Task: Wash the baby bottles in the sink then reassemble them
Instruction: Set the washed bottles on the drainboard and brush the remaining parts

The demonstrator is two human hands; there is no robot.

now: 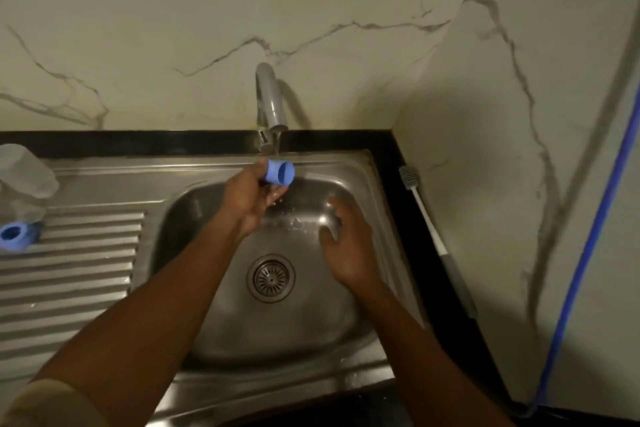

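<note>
Rinsing is in hand: the grip of the left hand (pixel 247 199) holds the cap (pixel 280 173) under the tap (pixel 272 97), the right hand (pixel 346 243) slack and empty beside it; next, probably the bottle (pixel 24 170) far left.

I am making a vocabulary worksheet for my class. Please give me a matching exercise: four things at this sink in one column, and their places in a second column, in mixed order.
Things
1. blue cap
2. brush
3. blue ring
4. right hand

Places
A. on the black counter, right of the sink
B. on the ribbed drainboard, far left
C. in the left hand, under the tap
D. over the sink, holding nothing

Pairs: 1-C, 2-A, 3-B, 4-D
</note>
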